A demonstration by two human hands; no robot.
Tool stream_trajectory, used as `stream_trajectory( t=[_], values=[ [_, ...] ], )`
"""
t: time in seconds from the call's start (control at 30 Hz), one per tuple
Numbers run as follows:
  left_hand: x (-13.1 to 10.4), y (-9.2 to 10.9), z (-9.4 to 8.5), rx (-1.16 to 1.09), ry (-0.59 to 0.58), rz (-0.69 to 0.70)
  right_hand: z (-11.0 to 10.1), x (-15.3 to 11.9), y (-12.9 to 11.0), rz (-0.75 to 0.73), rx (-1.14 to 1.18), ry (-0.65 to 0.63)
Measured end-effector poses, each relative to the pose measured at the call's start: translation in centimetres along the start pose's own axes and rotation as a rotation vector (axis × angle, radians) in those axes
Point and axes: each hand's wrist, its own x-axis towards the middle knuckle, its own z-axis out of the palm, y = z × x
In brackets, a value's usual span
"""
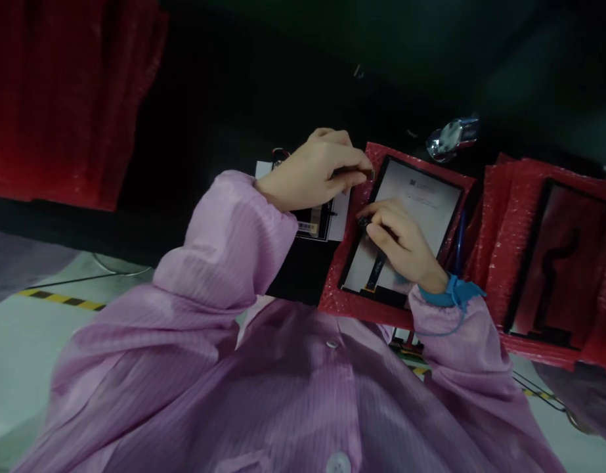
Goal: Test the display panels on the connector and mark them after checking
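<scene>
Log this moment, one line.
left hand: fingertips at red bubble wrap edge | right hand: fingers at dark ribbon cable | panel: lying on bubble wrap

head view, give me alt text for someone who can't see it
A person's left hand and right hand, both bare, are over a flat panel lying on red bubble wrap, the right at its dark ribbon cable. A blue wristband circles the right wrist; more red wrapping lies at far left.

Barcode label [307, 228], square code [412, 182] on panel [425, 209]: print illegible.
</scene>
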Motion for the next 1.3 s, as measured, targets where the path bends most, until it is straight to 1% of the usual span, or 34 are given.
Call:
stream_trajectory(
  t=[0.07, 0.2, 0.3, 0.43, 0.6, 0.73, 0.87, 1.03, 1.2, 1.3],
  values=[
    [-0.3, 0.5, 0.0, 0.027, -0.043, 0.006, 0.0, -0.2, 0.2, -0.031, -0.012, 0.037],
    [-0.5, 1.5, 0.1, 0.061, -0.138, 0.022, 0.1, -0.6, 0.1, -0.071, -0.073, 0.162],
    [-0.3, 2.0, 0.4, 0.087, -0.198, 0.023, 0.2, -0.3, 0.0, -0.064, -0.160, 0.189],
    [-0.1, 2.4, 0.5, 0.116, -0.250, 0.015, 0.5, 0.1, 0.2, -0.039, -0.248, 0.167],
    [0.2, 3.1, 0.3, -0.015, -0.230, -0.087, 0.7, 0.1, 0.5, -0.040, -0.275, 0.138],
    [0.1, 3.1, 0.4, -0.012, -0.242, -0.095, 0.6, 0.1, 0.6, -0.044, -0.251, 0.126],
    [-0.1, 3.1, 0.6, -0.015, -0.220, -0.113, 0.6, 0.2, 0.8, -0.055, -0.234, 0.126],
    [0.0, 3.1, 0.5, 0.020, -0.258, -0.069, 0.7, 0.2, 0.8, -0.034, -0.250, 0.120],
    [-0.1, 3.0, 0.6, 0.071, -0.267, -0.034, 0.6, 0.2, 0.8, 0.004, -0.247, 0.057],
    [-0.3, 2.9, 0.5, 0.036, -0.294, -0.044, 0.3, 0.3, 1.0, -0.001, -0.245, 0.005]
  ],
)
